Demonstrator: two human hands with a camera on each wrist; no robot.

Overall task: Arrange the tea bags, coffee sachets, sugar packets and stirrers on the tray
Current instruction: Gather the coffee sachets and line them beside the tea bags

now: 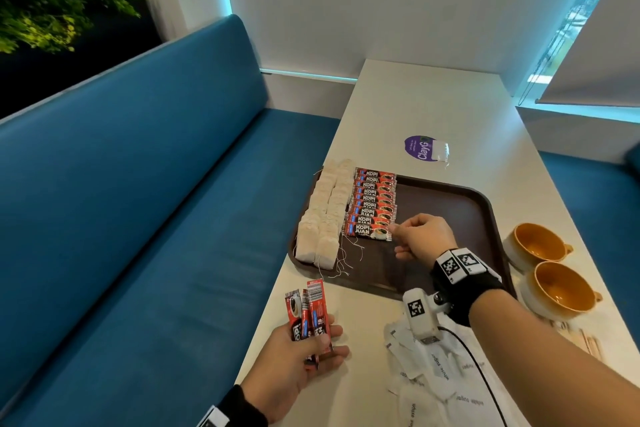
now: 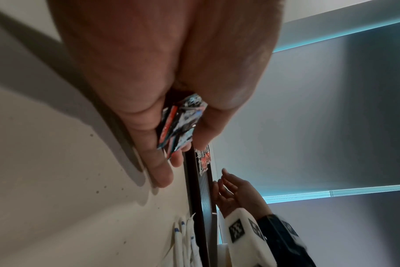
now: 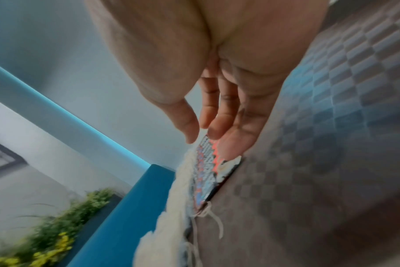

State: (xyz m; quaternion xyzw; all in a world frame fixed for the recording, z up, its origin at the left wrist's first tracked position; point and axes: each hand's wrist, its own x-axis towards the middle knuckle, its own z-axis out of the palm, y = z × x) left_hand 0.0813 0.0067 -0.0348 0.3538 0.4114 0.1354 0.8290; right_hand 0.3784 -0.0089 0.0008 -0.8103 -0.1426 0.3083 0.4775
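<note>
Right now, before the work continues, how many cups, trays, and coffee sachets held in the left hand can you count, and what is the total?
Cups: 2
Tray: 1
Coffee sachets held in the left hand: 3 visible
Total: 6

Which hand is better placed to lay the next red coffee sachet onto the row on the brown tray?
The right hand, probably: it is open, fingertips at the nearest sachet in the row of red coffee sachets on the brown plastic tray. The left hand sits off the tray, holding the spare red sachets.
</note>
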